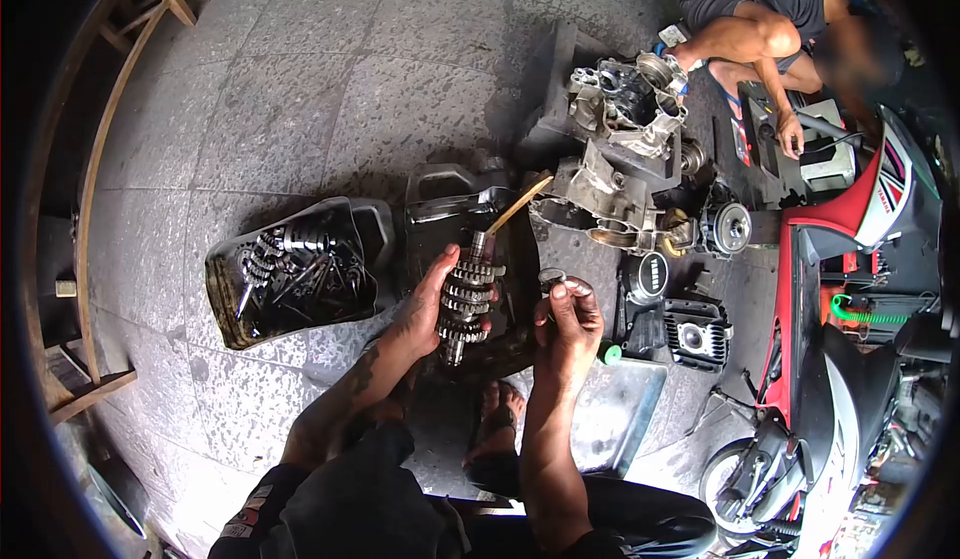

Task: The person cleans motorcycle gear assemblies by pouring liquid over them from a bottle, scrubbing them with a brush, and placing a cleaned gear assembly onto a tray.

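My left hand [425, 309] is wrapped around a transmission gear shaft [467, 301], a stack of toothed gears held roughly upright in view. To its right, my right hand [572, 321] pinches a small round metal part [550, 278] between thumb and fingers; its exact kind is too small to make out. Both hands are above a dark cut-open container [425, 221]. A wooden stick [524, 202] slants up beside the shaft's top end, its lower end hidden. Left of my hands, a cut plastic jug [222, 299] holds gears, bolts and other oily metal parts.
Engine cases [625, 109] and a round clutch-like part [733, 227] lie at the right. Nearby are a finned cylinder [697, 335] and a red and white motorbike [800, 329]. Another person [765, 19] crouches at upper right. A wooden frame [95, 189] stands left.
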### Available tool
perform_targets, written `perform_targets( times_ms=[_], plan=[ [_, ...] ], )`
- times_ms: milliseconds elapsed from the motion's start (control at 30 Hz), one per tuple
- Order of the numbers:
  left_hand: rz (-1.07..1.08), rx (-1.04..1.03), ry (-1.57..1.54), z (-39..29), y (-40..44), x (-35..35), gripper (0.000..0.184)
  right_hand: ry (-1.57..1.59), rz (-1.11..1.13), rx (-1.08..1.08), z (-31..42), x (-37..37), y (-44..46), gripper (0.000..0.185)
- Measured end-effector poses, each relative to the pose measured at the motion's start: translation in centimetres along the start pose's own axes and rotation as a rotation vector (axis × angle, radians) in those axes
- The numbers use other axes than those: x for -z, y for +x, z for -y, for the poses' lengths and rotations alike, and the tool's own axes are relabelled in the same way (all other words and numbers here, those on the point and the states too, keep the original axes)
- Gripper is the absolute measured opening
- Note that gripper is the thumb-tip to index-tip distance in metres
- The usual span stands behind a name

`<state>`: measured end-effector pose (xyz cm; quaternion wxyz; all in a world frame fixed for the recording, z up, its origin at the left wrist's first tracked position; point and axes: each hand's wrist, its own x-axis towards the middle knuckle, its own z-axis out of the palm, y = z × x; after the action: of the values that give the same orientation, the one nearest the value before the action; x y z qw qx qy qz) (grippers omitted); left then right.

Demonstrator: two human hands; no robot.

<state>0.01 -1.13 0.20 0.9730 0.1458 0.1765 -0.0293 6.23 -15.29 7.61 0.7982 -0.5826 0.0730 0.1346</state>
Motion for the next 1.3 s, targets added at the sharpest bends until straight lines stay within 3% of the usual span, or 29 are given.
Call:
perform_targets(
  times_ms=[200, 300, 400, 433, 700, 867, 1133, 1300],
  plan=[
    [-0.038, 0.000, 0.041, -0.3, -0.6, -0.4, 0.060, -0.187, -0.016, 0.001, -1.0, -0.3, 0.9, 0.012],
    [-0.020, 0.030, 0.009, 0.0, -0.6, -0.2, 0.061, -0.538, 0.037, 0.322, -2.9, -0.6, 3.0, 0.011],
    [-0.035, 0.058, -0.024, 0.4, -0.4, 0.2, 0.061, -0.642, 0.134, 0.356, -2.8, -1.4, 3.9, 0.010],
    [-0.013, 0.088, -0.031, 0.4, -0.5, 0.4, 0.061, -0.616, 0.184, 0.279, -1.8, -2.2, 3.4, 0.011],
    [0.058, 0.126, -0.009, 0.5, -0.5, 1.1, 0.059, -0.680, 0.384, 0.262, -1.4, -1.5, 4.4, 0.014],
    [0.081, 0.110, 0.012, 0.3, -0.7, 0.5, 0.057, -0.740, 0.497, 0.374, -0.8, -1.0, 4.9, 0.014],
    [0.145, 0.043, 0.002, 0.6, -0.3, 0.6, 0.055, -0.764, 0.548, 0.460, -0.8, -0.5, 4.9, 0.014],
    [0.266, 0.062, -0.040, 0.1, -0.8, 0.7, 0.066, -0.514, 0.433, 0.297, -0.7, -0.5, 3.5, 0.020]
  ],
)
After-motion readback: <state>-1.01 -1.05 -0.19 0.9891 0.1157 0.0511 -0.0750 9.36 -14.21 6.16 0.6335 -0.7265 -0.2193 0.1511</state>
